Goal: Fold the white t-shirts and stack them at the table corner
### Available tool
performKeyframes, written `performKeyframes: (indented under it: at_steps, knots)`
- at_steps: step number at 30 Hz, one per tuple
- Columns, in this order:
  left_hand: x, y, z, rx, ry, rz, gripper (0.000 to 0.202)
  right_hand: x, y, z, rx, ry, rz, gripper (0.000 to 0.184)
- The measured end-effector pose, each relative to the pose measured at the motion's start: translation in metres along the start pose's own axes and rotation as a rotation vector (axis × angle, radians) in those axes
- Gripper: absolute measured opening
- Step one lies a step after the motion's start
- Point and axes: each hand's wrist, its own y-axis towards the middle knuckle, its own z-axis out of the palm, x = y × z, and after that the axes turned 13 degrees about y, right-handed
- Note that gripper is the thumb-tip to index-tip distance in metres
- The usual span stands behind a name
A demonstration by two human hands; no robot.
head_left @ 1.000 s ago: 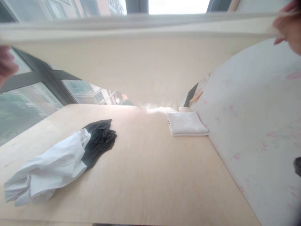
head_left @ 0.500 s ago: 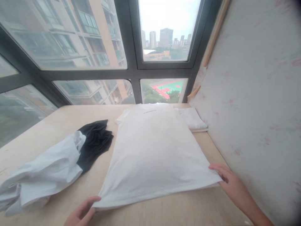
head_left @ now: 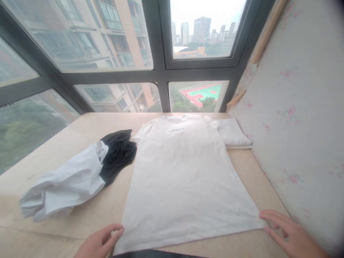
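A white T-shirt (head_left: pixel 177 179) lies spread on the pale wooden surface, collar toward the window and hem toward me. Small dark lettering crosses its chest. My left hand (head_left: pixel 100 240) pinches the hem's left corner between thumb and fingers. At the opposite corner, my right hand (head_left: pixel 291 231) has its thumb and fingertips on the hem, closed on the cloth. The shirt's short sleeves lie out at both sides near the top, the right one reaching over a folded white garment.
On the left, a crumpled white garment (head_left: pixel 70 179) overlaps a black one (head_left: pixel 118 156). A folded white garment (head_left: pixel 235 132) sits at the back right by the flowered wall (head_left: pixel 301 143). Dark window frames (head_left: pixel 113 76) border the far edge of the wooden surface (head_left: pixel 53 143).
The shirt, raised and billowing before, now lies flatter on the surface. Both hands have come down with the hem and shifted slightly right in view. The camera view has shifted too.
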Motion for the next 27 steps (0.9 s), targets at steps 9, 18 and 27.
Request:
performKeyframes:
  at_steps: [9, 18, 27]
  knots:
    - [-0.076, 0.098, -0.008, -0.320, 0.120, 0.117, 0.042, 0.055, 0.069, 0.046, -0.013, -0.140, -0.280, 0.032]
    - [-0.075, 0.103, 0.062, -0.586, 0.591, 0.283, 0.056, 0.057, 0.093, 0.099, -0.002, -0.325, -0.462, 0.052]
    - [-0.051, 0.113, 0.052, -0.573, 0.661, 0.356, 0.059, 0.058, 0.062, 0.112, -0.053, -0.402, -0.396, 0.053]
